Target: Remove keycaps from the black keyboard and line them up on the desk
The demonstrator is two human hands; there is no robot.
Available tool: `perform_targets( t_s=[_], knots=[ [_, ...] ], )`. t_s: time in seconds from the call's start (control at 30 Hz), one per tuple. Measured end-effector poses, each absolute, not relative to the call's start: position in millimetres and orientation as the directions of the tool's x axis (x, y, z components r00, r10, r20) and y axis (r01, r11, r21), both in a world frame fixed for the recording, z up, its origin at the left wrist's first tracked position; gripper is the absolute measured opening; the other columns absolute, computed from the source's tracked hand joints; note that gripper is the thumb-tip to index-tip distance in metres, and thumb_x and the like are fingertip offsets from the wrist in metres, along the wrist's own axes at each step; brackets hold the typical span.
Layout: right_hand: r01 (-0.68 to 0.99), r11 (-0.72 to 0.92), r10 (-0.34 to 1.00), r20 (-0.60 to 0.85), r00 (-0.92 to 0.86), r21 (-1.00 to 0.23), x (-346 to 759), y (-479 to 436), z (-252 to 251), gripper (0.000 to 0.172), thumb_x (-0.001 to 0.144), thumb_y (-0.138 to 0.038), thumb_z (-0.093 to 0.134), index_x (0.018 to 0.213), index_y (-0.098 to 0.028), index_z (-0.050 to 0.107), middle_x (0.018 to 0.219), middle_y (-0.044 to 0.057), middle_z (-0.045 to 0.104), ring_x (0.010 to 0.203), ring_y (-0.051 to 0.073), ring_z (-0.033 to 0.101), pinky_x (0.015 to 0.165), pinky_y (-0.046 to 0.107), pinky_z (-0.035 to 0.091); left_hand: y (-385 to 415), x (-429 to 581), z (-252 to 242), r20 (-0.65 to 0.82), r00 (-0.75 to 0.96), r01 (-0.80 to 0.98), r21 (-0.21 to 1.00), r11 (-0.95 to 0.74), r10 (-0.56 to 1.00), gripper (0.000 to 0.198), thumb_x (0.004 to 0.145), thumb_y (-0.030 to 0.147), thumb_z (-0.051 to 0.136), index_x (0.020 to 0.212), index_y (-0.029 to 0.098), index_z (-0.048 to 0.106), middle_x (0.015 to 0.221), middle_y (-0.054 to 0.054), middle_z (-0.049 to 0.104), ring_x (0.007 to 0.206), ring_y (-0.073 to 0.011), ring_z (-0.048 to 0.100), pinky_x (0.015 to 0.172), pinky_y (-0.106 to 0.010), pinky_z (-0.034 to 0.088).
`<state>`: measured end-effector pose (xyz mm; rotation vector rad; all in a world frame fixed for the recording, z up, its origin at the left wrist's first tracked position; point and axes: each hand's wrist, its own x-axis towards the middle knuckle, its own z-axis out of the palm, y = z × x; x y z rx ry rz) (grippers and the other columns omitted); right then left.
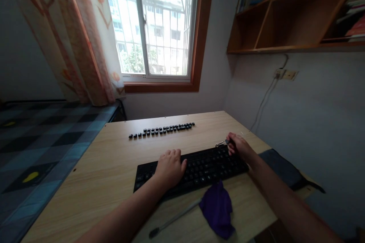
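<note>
A black keyboard (203, 171) lies on the wooden table. Across its left part rests my left hand (170, 168), palm down, fingers stretched out and thumb apart. My right hand (238, 147) is closed on a keycap puller (221, 143), whose metal wires point left over the keyboard's upper right edge. Whether a keycap sits in the wires is too small to tell. Behind the keyboard, several loose black keycaps (164, 130) stand in uneven rows. In front of it lie a purple cloth (217, 212) and a thin brush (178, 216) with a dark tip, its other end touching the cloth.
A dark zippered pouch (281, 167) lies at the table's right edge. The table (94, 171) borders a bed with a checked cover (51, 140) on the left. A wall shelf (299, 19) hangs at upper right, above a socket (285, 74) with a cable. A window is ahead.
</note>
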<state>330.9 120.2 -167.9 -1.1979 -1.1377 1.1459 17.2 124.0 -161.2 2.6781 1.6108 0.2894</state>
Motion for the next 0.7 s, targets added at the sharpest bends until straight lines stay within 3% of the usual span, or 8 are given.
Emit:
perform_targets(
  t_s=[0.1,0.17,0.33,0.5,0.7],
  knots=[
    [-0.029,0.062,0.993,0.058,0.106,-0.998,328,123,-172,0.041,0.084,-0.061,0.05,0.091,-0.021,0.051,0.06,-0.003,0.058,0.041,0.011,0.051,0.042,0.026,0.048,124,18,-159,0.151,0.456,0.877,0.094,-0.472,0.877,0.035,0.095,0.04,0.036,0.106,0.015,0.058,0.106,-0.014,0.064,0.102,-0.03,0.056,0.086,-0.042,0.042],
    [-0.005,0.087,0.991,0.086,0.099,-0.996,326,124,-177,0.043,0.083,-0.063,0.051,0.092,-0.021,0.051,0.066,-0.001,0.061,0.043,0.012,0.053,0.041,0.024,0.045,123,18,-158,0.148,0.457,0.877,0.087,-0.472,0.877,0.035,0.095,0.04,0.036,0.105,0.015,0.058,0.105,-0.014,0.064,0.102,-0.03,0.056,0.086,-0.043,0.042],
    [0.078,0.132,0.975,0.144,0.172,-0.988,326,123,-189,0.053,0.082,-0.071,0.051,0.067,-0.022,0.04,0.047,-0.008,0.036,0.037,0.008,0.033,0.036,0.02,0.024,124,19,-157,0.138,0.456,0.879,0.085,-0.469,0.879,0.034,0.095,0.04,0.036,0.103,0.015,0.058,0.104,-0.014,0.064,0.101,-0.03,0.056,0.085,-0.042,0.042],
    [0.256,0.109,0.975,0.153,0.158,-0.96,328,126,-193,0.056,0.088,-0.071,0.04,0.062,-0.022,0.041,0.046,-0.005,0.038,0.039,0.01,0.033,0.039,0.024,0.024,125,19,-157,0.137,0.462,0.877,0.079,-0.475,0.876,0.033,0.095,0.04,0.036,0.1,0.016,0.058,0.102,-0.013,0.064,0.099,-0.0293,0.057,0.084,-0.042,0.043],
    [0.256,0.068,0.969,0.125,0.212,-0.964,326,132,-194,0.057,0.088,-0.073,0.037,0.059,-0.024,0.035,0.043,-0.006,0.03,0.038,0.011,0.029,0.039,0.026,0.021,126,20,-158,0.129,0.466,0.875,0.079,-0.478,0.875,0.034,0.095,0.041,0.035,0.101,0.016,0.057,0.103,-0.013,0.064,0.099,-0.0296,0.056,0.085,-0.043,0.042]
  ],
)
